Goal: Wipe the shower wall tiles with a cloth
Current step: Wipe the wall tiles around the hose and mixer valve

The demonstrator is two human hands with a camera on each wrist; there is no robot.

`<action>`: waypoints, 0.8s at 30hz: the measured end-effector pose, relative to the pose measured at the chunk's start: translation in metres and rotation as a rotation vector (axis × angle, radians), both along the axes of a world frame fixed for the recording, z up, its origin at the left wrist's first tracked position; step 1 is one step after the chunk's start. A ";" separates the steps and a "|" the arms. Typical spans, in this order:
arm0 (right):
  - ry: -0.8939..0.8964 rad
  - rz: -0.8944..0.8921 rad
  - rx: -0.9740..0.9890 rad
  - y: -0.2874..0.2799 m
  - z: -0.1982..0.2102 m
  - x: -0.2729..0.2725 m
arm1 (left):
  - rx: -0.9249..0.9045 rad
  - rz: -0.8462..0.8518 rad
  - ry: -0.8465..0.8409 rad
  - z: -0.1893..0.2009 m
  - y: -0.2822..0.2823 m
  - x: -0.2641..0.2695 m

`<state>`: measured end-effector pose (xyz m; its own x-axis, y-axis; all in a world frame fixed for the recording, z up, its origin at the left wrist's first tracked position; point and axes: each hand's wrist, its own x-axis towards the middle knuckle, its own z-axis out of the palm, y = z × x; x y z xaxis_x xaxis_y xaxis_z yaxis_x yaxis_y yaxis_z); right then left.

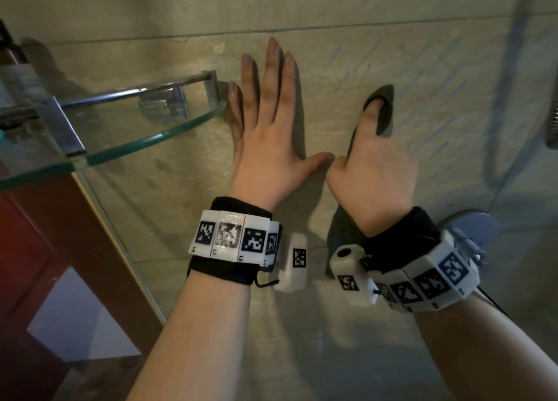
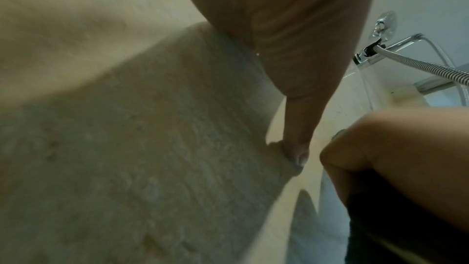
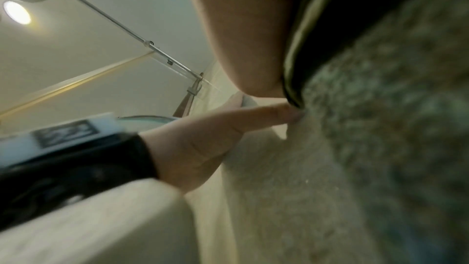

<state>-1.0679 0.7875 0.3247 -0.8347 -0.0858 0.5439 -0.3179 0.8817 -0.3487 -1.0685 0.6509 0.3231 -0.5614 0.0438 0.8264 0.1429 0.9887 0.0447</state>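
Both hands on wall | left hand (image 1: 265,135) fingers spread | right hand (image 1: 377,171) mostly hides cloth (image 1: 385,111)

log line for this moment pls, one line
phase: wiping | left hand: flat on wall tiles, beside glass shelf | right hand: pressing dark cloth to tiles

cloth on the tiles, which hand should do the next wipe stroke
Right. The right hand already presses the dark cloth against the wall tiles, its fingers on the fabric. The left hand lies flat and bare on the tiles beside the glass shelf.
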 end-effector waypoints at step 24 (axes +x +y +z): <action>0.053 0.161 0.063 0.003 -0.008 0.002 | -0.045 -0.020 -0.026 0.012 -0.009 0.000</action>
<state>-1.0662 0.7907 0.3166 -0.7777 -0.2512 0.5762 -0.4732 0.8374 -0.2735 -1.0685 0.6421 0.3352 -0.5815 0.0922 0.8083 0.1623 0.9867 0.0042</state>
